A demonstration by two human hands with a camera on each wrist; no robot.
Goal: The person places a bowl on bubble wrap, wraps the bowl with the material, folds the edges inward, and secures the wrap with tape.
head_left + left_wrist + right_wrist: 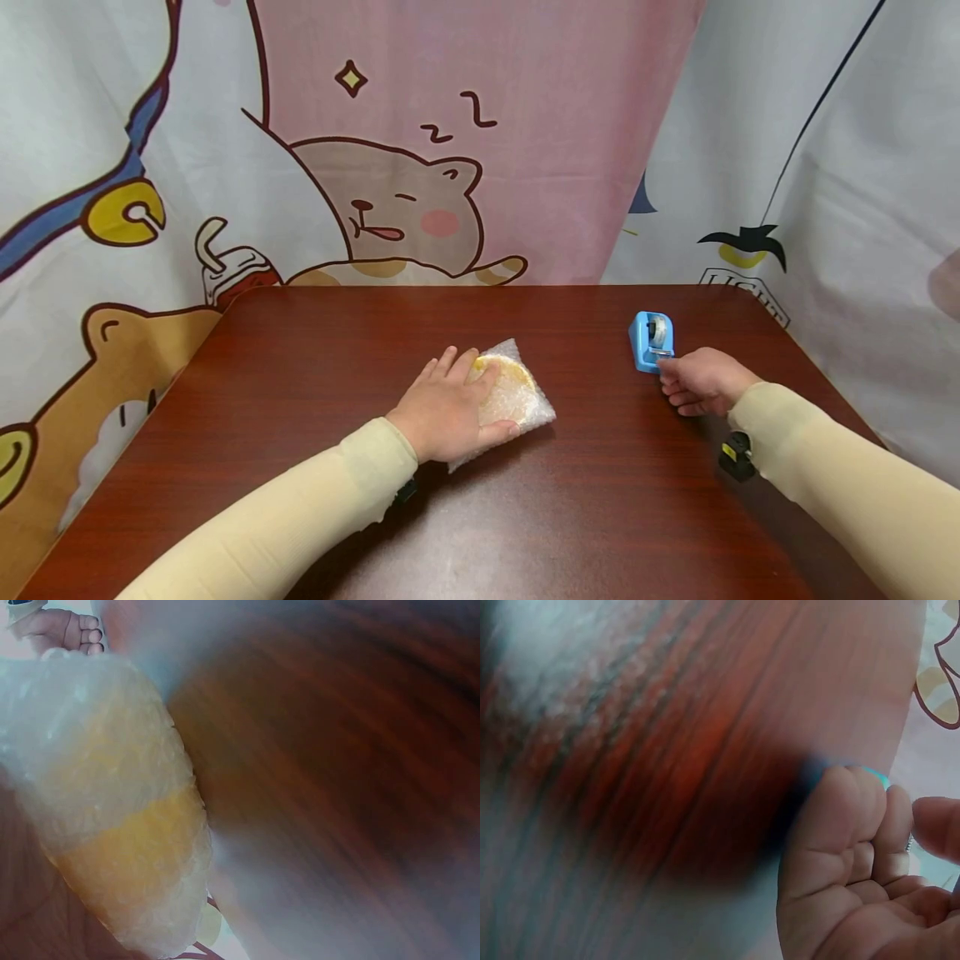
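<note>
A bubble-wrapped packet (517,400) with something round and yellow-orange inside lies on the table. My left hand (446,408) rests on it with the fingers spread. Close up in the left wrist view, the bubble wrap (112,772) lies against the palm. On the right stands a blue tape dispenser (642,342) with a roll of clear tape (657,332). At its front edge my right hand (705,382) pinches the tape's end between thumb and forefinger. The right wrist view shows the other fingers (829,817) curled, mostly hiding the dispenser.
The dark red-brown wooden table (300,358) spans the space in front of me. A cartoon-printed curtain (555,125) hangs behind its back edge and along both sides. Each wrist carries a small black camera, such as the right wrist camera (737,456).
</note>
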